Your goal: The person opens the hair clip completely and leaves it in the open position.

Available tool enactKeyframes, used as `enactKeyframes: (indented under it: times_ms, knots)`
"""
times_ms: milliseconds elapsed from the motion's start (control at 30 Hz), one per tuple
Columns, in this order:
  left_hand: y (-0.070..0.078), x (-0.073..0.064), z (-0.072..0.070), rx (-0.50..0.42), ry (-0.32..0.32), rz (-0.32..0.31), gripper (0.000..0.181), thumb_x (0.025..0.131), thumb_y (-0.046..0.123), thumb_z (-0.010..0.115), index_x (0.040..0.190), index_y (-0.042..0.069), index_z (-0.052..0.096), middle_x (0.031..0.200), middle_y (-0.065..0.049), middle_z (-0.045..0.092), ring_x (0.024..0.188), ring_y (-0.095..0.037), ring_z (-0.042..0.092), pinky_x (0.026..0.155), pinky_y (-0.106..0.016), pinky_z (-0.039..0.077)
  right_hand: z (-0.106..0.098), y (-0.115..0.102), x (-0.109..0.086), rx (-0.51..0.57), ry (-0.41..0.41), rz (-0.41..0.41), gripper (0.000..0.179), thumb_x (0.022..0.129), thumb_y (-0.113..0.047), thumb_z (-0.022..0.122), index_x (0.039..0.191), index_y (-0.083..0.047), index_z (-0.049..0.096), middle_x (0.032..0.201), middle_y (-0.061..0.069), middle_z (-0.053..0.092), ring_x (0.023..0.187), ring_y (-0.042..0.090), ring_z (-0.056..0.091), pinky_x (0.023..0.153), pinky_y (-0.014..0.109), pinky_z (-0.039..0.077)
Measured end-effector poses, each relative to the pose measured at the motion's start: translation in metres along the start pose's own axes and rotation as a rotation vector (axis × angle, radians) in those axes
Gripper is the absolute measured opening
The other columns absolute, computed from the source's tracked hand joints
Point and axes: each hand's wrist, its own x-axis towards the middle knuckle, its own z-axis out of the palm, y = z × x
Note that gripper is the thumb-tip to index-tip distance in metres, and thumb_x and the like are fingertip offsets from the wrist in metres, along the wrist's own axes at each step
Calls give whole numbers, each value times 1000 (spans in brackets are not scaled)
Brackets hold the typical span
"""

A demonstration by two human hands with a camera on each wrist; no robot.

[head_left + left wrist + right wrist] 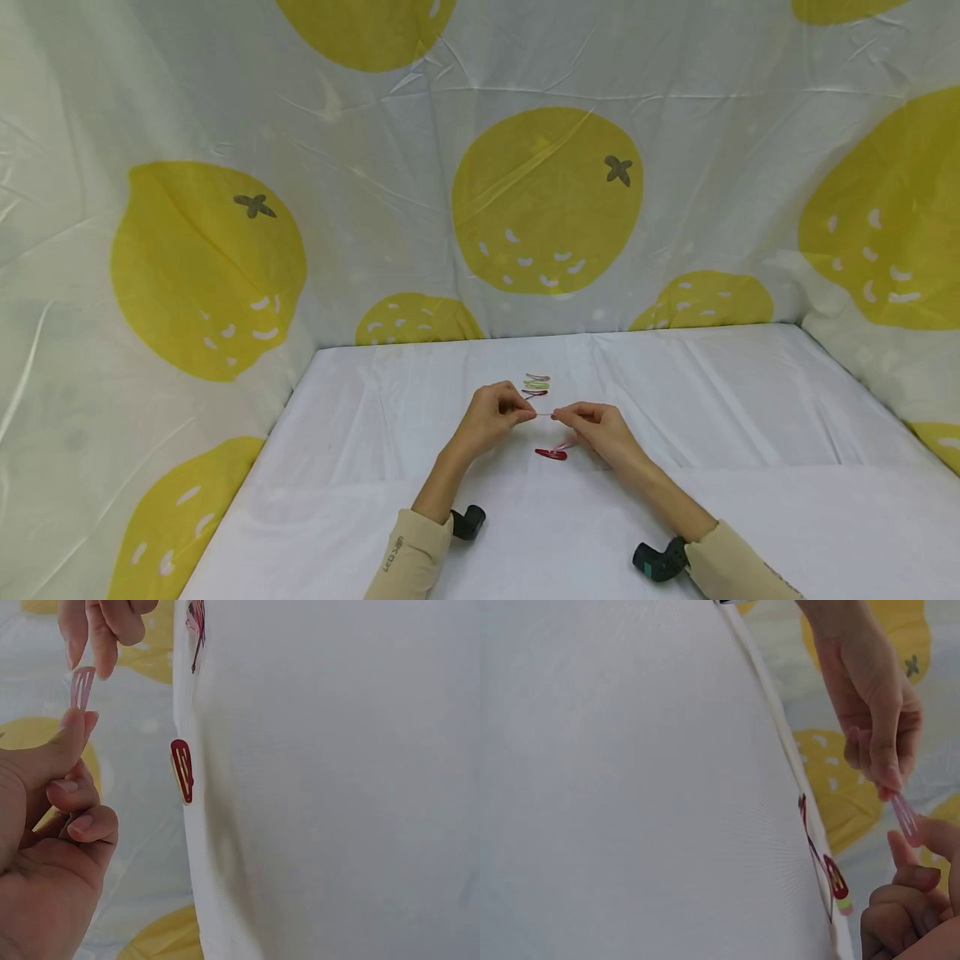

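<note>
Above the table, both hands meet at a small pink hair clip [82, 688]. My left hand [490, 417] pinches its narrow end between thumb and forefinger, the other fingers curled toward the palm. My right hand [602, 432] has thumb and forefinger at the two sides of its wide end, with the other fingers bent. Beneath the right hand lies a red hair clip [551, 454], a pink clip [568, 442] beside it and partly covered by the fingers. Just beyond the left fingertips is a dark red clip [535, 392].
Farther back, a green clip [536, 385] and a pale pink clip [537, 377] lie in a row with the dark red one. A white cloth covers the table [360, 433]. Lemon-printed curtains [390, 208] hang behind and at both sides.
</note>
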Motion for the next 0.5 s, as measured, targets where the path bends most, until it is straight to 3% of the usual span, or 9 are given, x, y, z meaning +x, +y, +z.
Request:
enactKeyframes:
  times_ms: [67, 233, 500]
  knots:
    - [0, 0, 0, -4, 2, -7, 7, 82, 15, 76, 79, 9, 76, 78, -1, 62, 68, -7, 52, 59, -17, 43, 0, 0, 0, -45, 20, -59, 31, 84, -43, 71, 101, -18, 75, 97, 8, 72, 88, 9, 56, 72, 21, 45]
    - [-1, 0, 0, -5, -11, -13, 5, 82, 14, 76, 79, 11, 75, 77, 0, 62, 67, -7, 50, 58, -17, 40, 0, 1, 1, -103, 57, -182, 21, 82, -41, 74, 92, -23, 75, 84, 14, 69, 75, 10, 54, 62, 22, 41]
    - [1, -1, 4, 11, -33, -7, 10, 79, 2, 73, 71, 7, 73, 71, -3, 61, 58, -5, 47, 51, -17, 37, 0, 0, -3, -72, -6, -228, 25, 83, -28, 75, 83, -3, 74, 82, 19, 72, 63, 21, 67, 54, 20, 42]
